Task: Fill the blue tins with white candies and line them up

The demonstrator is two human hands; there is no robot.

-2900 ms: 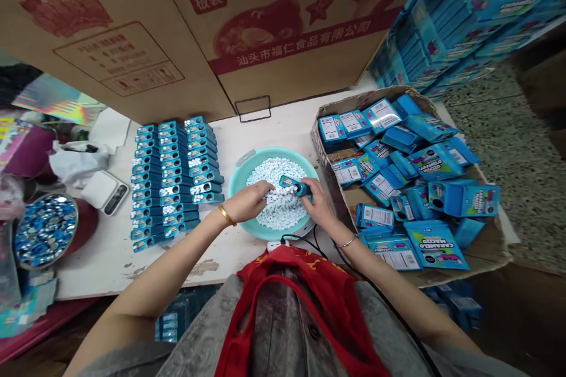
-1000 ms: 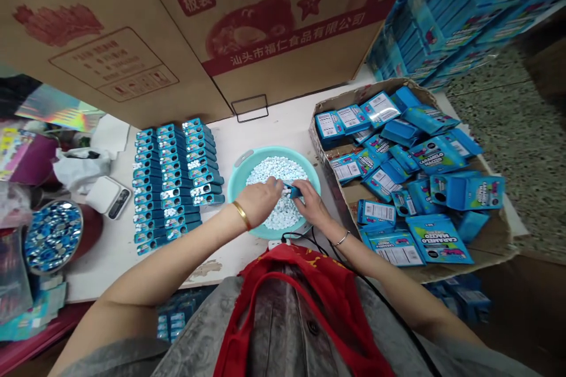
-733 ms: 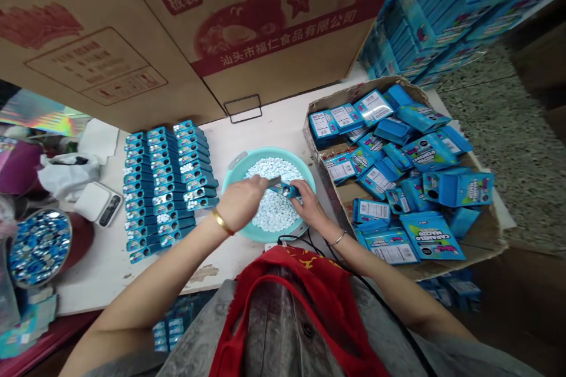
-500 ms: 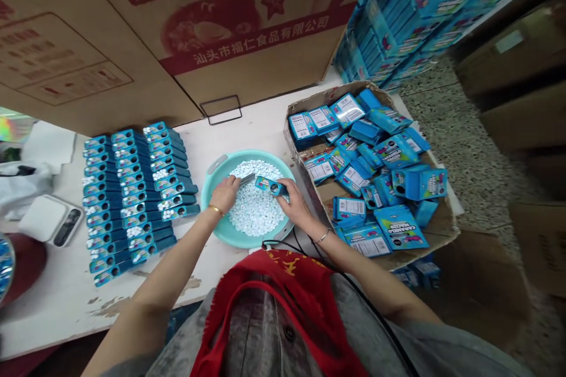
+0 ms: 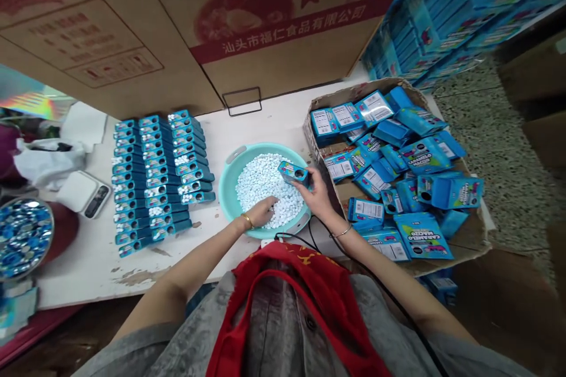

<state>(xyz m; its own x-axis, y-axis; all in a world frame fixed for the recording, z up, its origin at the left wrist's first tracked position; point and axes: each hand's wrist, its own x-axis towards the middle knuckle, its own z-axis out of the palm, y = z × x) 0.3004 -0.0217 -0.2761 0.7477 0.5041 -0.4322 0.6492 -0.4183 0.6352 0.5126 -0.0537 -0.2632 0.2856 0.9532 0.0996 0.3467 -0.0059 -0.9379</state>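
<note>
A turquoise basin (image 5: 227, 188) in front of me is full of small white candies (image 5: 260, 179). Down among the candies, on the near side, my left hand (image 5: 260, 212) is closed round a small grey metal scoop, which is almost wholly hidden now. My right hand (image 5: 316, 191) grips a small blue candy box (image 5: 293, 172) by its right end, tilted above the candies, with a dark round hole showing in its printed face. Left of the basin stand rows of similar blue boxes (image 5: 161, 188), several with white candies showing at their holes.
At the right, a cut-down carton (image 5: 327, 94) holds a heap of blue boxes (image 5: 418, 153). Large brown cartons (image 5: 274, 76) wall off the back, with a wire handle (image 5: 242, 101) before them. A scale (image 5: 84, 194) and a red tub of blue-wrapped pieces (image 5: 64, 230) are at left.
My left hand has moved right and nearer to me, lowering the scoop into the candies. The blue box stays in my right hand, its near face tilted more into view. The camera view has shifted left.
</note>
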